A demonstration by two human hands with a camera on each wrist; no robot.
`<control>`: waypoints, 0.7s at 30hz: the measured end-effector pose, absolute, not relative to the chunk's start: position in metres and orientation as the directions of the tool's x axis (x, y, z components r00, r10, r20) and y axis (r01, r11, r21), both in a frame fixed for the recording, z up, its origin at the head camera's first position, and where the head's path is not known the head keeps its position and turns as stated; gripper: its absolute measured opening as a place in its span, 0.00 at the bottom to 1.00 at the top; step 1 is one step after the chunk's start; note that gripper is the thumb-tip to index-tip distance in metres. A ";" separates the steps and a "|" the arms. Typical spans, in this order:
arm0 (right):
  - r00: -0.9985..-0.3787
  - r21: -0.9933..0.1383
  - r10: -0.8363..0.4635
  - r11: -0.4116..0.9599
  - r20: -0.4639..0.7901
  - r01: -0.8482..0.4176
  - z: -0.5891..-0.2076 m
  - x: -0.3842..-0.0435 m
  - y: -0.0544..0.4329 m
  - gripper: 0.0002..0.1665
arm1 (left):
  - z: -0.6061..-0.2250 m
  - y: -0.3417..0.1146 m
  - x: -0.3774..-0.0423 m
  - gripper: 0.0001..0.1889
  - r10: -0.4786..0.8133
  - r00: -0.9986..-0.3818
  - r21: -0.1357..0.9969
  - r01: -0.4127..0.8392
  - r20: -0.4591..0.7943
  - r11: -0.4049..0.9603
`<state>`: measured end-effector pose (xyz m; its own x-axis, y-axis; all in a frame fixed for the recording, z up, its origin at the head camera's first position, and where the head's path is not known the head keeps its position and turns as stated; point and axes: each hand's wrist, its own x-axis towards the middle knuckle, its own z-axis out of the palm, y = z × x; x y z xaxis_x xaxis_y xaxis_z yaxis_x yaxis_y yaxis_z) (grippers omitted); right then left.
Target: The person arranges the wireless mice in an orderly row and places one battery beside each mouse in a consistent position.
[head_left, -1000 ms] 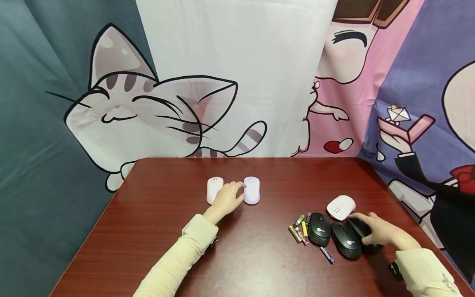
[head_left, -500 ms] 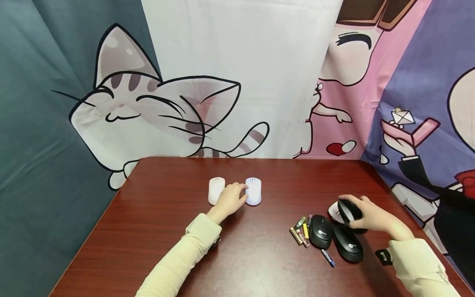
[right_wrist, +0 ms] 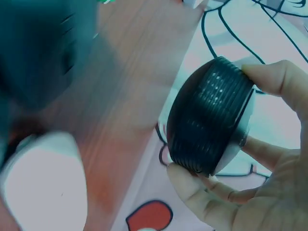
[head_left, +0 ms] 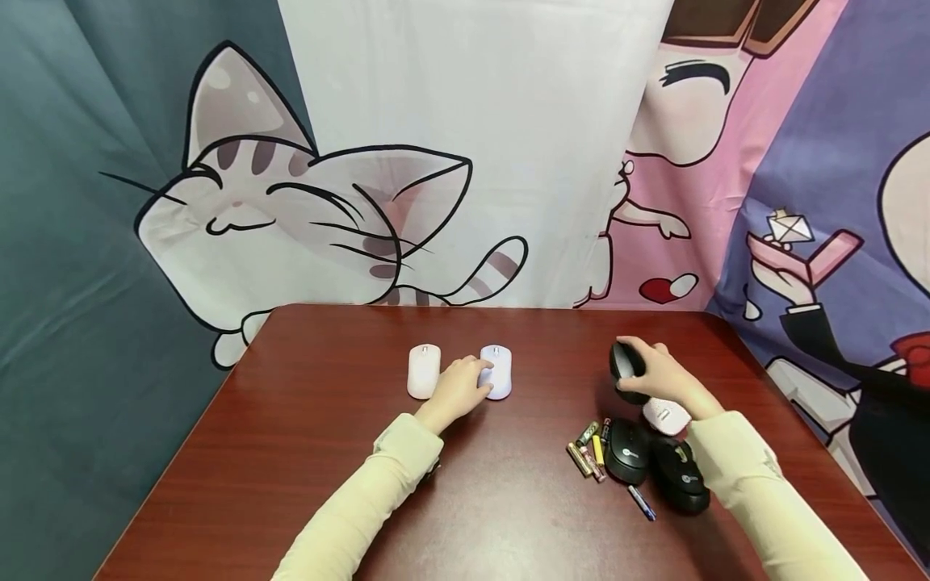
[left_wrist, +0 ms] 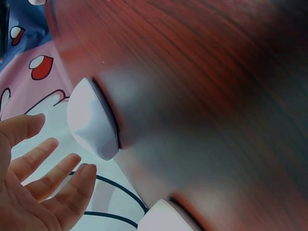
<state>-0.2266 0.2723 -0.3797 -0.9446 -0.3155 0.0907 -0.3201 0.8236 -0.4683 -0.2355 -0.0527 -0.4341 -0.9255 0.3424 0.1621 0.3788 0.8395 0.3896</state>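
Note:
My right hand (head_left: pixel 663 373) holds a black computer mouse (head_left: pixel 626 371) above the table's right side, thumb and fingers pinching its two ends. The right wrist view shows the ribbed side of that black mouse (right_wrist: pixel 211 115). At the back middle, my left hand (head_left: pixel 458 389) is beside a lavender mouse (head_left: pixel 497 371). Its fingers are loosely bent and hold nothing in the left wrist view, where a gap shows between them and the lavender mouse (left_wrist: pixel 91 120). A white mouse (head_left: pixel 424 371) lies just left of that hand.
Near my right forearm lie a whitish mouse (head_left: pixel 664 415) and two black mice, one on the left (head_left: pixel 626 452) and one on the right (head_left: pixel 679 476). Several small batteries (head_left: pixel 587 452) lie beside them, with a blue battery (head_left: pixel 642 503) in front. Printed cloth (head_left: pixel 465 97) hangs behind the table (head_left: pixel 305 452).
My right hand has picked up the rightmost black mouse and carried it up, left and toward the back, past the whitish mouse. My left hand has stayed almost in place.

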 end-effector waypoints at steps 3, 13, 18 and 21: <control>-0.946 -0.478 -0.319 0.823 0.061 -0.308 -0.379 -0.238 0.258 0.43 | -0.435 -0.047 -0.239 0.18 0.330 -0.931 0.382 0.364 0.154 0.850; -0.931 -0.482 -0.347 0.838 -0.108 -0.256 -0.393 -0.267 0.214 0.43 | -0.438 -0.028 -0.251 0.19 0.296 -0.945 0.380 0.326 0.136 0.866; -0.927 -0.453 -0.322 0.867 -0.190 -0.209 -0.402 -0.277 0.194 0.43 | -0.440 -0.020 -0.257 0.19 0.238 -0.962 0.383 0.272 0.134 0.883; -0.926 -0.442 -0.289 0.883 -0.243 -0.160 -0.407 -0.282 0.183 0.44 | -0.441 -0.015 -0.260 0.19 0.212 -0.971 0.376 0.239 0.114 0.895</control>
<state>-0.2821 0.1827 -0.4066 -0.9259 -0.2892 -0.2432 -0.1598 0.8829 -0.4416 -0.2597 -0.0146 -0.4405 -0.9707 0.2117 0.1139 0.2393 0.8952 0.3760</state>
